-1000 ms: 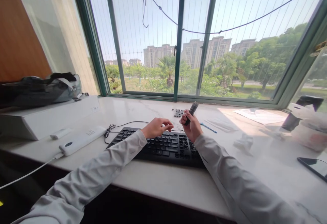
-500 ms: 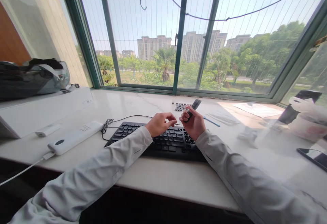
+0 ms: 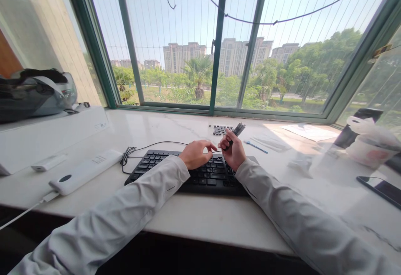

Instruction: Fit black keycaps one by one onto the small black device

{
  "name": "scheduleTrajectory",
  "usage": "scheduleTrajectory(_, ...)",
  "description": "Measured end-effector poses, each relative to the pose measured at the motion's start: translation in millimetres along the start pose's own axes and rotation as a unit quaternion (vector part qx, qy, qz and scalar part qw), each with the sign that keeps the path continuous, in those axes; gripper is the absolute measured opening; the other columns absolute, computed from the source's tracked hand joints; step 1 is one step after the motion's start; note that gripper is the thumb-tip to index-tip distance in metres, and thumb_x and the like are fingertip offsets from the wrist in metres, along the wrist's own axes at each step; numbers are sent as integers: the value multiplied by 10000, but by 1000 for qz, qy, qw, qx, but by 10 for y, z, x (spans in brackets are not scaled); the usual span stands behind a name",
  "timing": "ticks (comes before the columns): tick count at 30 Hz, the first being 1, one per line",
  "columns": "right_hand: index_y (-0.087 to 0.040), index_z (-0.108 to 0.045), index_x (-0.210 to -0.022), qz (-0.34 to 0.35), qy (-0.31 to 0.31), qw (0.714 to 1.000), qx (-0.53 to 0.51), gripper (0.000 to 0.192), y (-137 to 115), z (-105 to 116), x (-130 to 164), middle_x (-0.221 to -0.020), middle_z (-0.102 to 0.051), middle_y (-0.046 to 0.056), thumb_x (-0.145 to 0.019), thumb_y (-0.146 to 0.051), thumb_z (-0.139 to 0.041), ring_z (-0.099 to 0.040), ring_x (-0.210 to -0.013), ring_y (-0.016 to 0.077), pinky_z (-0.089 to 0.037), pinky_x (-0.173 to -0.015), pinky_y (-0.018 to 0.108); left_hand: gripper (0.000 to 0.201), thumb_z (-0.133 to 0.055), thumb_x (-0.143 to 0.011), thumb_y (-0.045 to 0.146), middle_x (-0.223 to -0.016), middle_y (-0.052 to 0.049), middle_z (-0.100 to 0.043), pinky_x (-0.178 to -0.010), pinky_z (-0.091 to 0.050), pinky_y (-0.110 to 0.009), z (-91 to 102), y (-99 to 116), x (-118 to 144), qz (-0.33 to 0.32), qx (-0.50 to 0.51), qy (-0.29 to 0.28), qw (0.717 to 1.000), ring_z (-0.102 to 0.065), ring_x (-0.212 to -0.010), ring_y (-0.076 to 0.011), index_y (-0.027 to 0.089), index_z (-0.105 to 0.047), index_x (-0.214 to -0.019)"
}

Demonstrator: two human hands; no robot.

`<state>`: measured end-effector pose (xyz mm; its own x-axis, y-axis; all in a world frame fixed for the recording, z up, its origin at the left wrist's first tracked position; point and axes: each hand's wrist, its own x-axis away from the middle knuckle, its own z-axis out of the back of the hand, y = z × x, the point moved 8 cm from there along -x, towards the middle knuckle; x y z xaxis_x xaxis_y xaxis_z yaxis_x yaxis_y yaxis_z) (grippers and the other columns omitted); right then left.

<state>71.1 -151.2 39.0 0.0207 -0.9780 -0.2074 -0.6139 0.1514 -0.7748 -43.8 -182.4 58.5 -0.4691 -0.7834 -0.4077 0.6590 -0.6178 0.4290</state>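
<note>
A black keyboard (image 3: 206, 182) lies on the white counter under both my hands, and part of its right side shows bare sockets without keycaps. My right hand (image 3: 233, 151) is closed around a dark tool (image 3: 239, 129) shaped like a folding multi-tool, its bundled end sticking up past the fingers. From that fist a thin rod points left, towards my left hand (image 3: 196, 154). My left hand hovers over the keyboard's middle, thumb and forefinger apart near the rod's tip, with nothing seen between them. Loose black keycaps (image 3: 219, 130) lie in rows behind my right hand.
A blue stick-like tool (image 3: 257, 147) and clear plastic wrap lie right of the keyboard. A white power bank (image 3: 84, 172) and coiled black cable (image 3: 127, 156) are at left. A phone (image 3: 380, 189) and a bagged cup (image 3: 372, 147) stand at right, near the window.
My left thumb and forefinger have spread slightly apart near the rod. My right hand keeps its hold on the dark tool. The whole view has shifted a little.
</note>
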Motion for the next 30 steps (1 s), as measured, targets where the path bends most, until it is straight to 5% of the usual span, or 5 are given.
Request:
scheduleTrajectory(12,-214,-394,-607,27,-21,999,33,365,37,-91,-6,-469,-271,-105,-724,-355,-710,-258,-427,65,-356,-436,204,222,-616,-814,433,-884,-6,-696,-687,-444,-265,-107,-51,-1,15,-75,-13,997,-613,-756,-165,263,-740,-883)
scheduleTrajectory(20,-225,-325,-546,-15,43,998,37,376,112,20,-78,-437,-214,-102,-765,-293,-623,-233,-393,68,-339,-409,221,229,-595,-835,425,-893,0,-697,-737,-453,-274,-105,-31,12,2,-88,-13,996,-625,-795,-174,261,-744,-892)
scheduleTrajectory(30,-224,-196,-560,-52,128,990,-30,391,194,138,-176,-365,-156,-119,-772,-218,-525,-120,-333,54,-174,-328,208,213,-607,-825,421,-876,7,-703,-734,-461,-275,-115,-61,13,17,-76,-3,997,-625,-783,-174,273,-744,-892)
